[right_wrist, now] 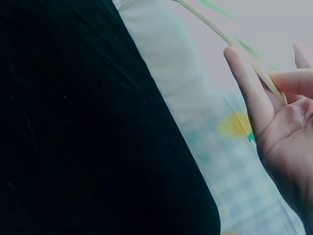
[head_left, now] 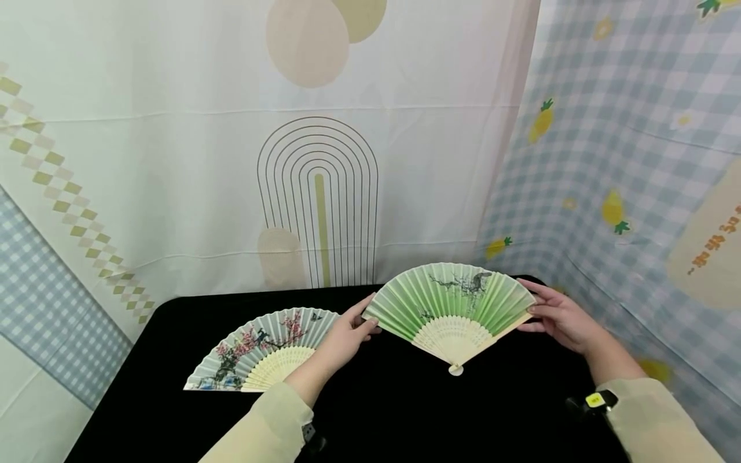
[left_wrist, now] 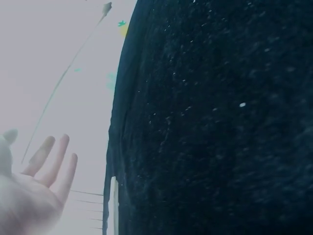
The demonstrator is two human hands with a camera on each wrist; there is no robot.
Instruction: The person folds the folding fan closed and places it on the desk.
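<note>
In the head view, a green folding fan with a dark branch print is spread wide above the black table. Its pale ribs meet at a round pivot at the bottom. My left hand holds the left outer edge, thumb in front. At the opposite edge, my right hand pinches the pale outer stick, which lies between thumb and fingers in the right wrist view. Close behind the left wrist lies a second, white folding fan with pink blossoms, also spread; the forearm hides part of it.
Black cloth covers the table. Behind it hangs a white curtain printed with arches, and a blue checked curtain with pineapples closes off the right. Both sleeves carry small dark wrist devices.
</note>
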